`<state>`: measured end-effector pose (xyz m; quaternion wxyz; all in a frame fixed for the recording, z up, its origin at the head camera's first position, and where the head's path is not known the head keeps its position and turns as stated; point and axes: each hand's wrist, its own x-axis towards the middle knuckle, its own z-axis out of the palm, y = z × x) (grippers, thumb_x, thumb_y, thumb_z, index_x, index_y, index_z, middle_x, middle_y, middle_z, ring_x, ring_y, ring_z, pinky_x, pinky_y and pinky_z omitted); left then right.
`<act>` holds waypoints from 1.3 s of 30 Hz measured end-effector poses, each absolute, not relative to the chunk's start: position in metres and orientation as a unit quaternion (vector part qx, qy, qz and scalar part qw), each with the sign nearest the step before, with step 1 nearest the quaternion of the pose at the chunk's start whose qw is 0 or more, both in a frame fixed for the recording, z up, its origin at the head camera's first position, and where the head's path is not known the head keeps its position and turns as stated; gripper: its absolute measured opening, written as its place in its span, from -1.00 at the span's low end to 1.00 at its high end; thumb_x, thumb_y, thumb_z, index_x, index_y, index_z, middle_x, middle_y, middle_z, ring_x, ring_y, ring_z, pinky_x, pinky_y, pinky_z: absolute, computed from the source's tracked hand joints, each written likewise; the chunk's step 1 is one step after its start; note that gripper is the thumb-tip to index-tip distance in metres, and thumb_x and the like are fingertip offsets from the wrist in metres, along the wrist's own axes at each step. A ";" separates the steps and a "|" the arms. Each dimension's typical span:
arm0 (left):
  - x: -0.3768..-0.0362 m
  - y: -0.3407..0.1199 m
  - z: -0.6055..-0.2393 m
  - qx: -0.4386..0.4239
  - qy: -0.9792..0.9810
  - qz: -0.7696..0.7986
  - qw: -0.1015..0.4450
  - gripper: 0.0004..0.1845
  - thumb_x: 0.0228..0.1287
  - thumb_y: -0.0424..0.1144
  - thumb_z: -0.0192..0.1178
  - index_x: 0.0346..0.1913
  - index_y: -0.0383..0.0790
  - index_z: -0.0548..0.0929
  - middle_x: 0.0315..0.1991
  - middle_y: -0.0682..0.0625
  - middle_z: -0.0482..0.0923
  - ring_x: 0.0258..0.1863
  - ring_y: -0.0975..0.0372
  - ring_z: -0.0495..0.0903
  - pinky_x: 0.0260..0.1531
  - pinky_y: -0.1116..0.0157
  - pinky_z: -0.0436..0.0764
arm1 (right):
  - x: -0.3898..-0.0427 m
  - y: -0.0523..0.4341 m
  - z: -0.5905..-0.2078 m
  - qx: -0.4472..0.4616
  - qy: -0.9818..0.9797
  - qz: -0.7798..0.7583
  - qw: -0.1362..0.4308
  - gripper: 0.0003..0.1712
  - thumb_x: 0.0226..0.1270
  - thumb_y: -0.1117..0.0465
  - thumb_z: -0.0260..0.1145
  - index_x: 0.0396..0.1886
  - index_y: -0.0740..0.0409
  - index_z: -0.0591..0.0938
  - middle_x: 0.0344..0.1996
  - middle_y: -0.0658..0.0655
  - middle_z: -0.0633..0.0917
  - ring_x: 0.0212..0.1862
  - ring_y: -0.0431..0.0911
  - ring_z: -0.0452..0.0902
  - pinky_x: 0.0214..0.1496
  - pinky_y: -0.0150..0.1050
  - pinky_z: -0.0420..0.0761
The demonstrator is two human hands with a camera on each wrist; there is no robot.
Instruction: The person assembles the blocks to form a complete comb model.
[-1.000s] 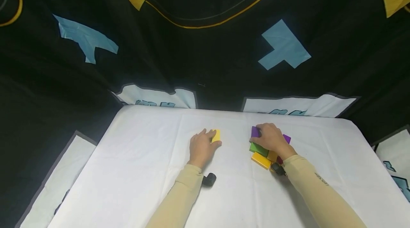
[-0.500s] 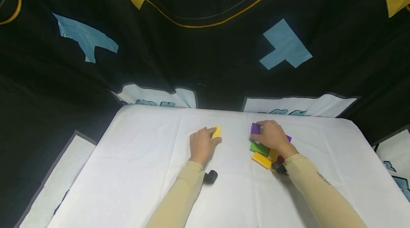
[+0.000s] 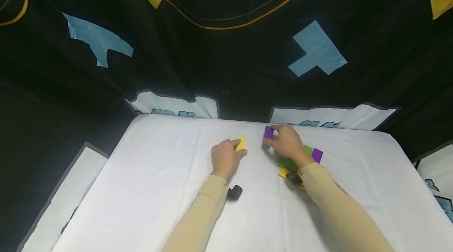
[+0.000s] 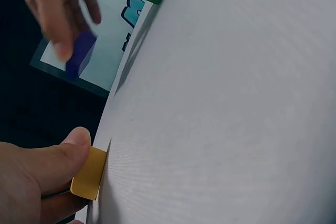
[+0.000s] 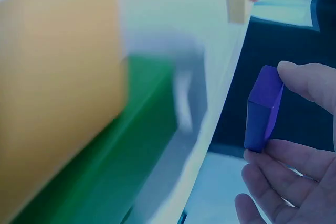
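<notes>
From the head camera I see my left hand [image 3: 225,157] pinching the yellow block [image 3: 241,143] on the white table [image 3: 148,189], right hand [image 3: 286,142] holding the purple block [image 3: 268,132] lifted beside it; left wrist confirms thumb on yellow block [image 4: 89,173]; right wrist shows fingers gripping purple block [image 5: 263,108].

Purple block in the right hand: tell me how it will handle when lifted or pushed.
The purple block looks rigid, its edges crisp. It is probably light, since the right hand holds it by the fingers alone. Its flat faces suggest it would slide, not roll.
</notes>
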<state>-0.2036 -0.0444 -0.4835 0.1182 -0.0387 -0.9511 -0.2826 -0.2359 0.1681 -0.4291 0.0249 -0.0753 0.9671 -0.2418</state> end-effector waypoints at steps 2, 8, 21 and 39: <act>-0.204 -0.045 -0.483 -0.040 -0.951 -0.281 0.120 -0.52 0.11 0.02 0.50 0.09 -0.08 0.76 -0.06 -0.07 0.76 -0.07 0.07 0.71 -0.03 0.09 0.55 | -0.239 0.161 -0.428 -0.082 0.965 -0.249 0.011 -0.25 0.25 -0.07 0.43 0.31 0.29 0.55 0.20 0.34 0.62 0.32 0.28 0.40 0.40 0.20 0.36; -0.203 -0.044 -0.483 -0.040 -0.954 -0.271 0.117 -0.51 0.13 0.04 0.48 0.10 -0.08 0.75 -0.01 -0.10 0.74 0.03 0.04 0.69 0.06 0.04 0.55 | -0.249 0.139 -0.426 -0.080 0.961 -0.265 -0.005 -0.26 0.23 -0.07 0.45 0.31 0.27 0.56 0.20 0.32 0.63 0.32 0.25 0.41 0.39 0.17 0.39; -0.202 -0.043 -0.484 -0.039 -0.956 -0.261 0.130 -0.52 0.11 0.03 0.49 0.08 -0.09 0.77 0.01 -0.16 0.73 0.03 0.01 0.69 0.01 0.03 0.57 | -0.267 0.108 -0.435 -0.085 0.962 -0.260 -0.013 -0.23 0.23 -0.08 0.46 0.31 0.30 0.55 0.22 0.31 0.61 0.31 0.22 0.42 0.38 0.08 0.43; -0.204 -0.042 -0.486 -0.037 -0.959 -0.255 0.121 -0.50 0.12 0.04 0.48 0.11 -0.07 0.75 0.03 -0.16 0.72 0.09 0.01 0.67 0.06 0.01 0.56 | -0.278 0.089 -0.449 -0.076 0.963 -0.257 0.004 -0.22 0.19 -0.05 0.46 0.32 0.28 0.54 0.15 0.30 0.65 0.21 0.19 0.48 0.23 0.02 0.56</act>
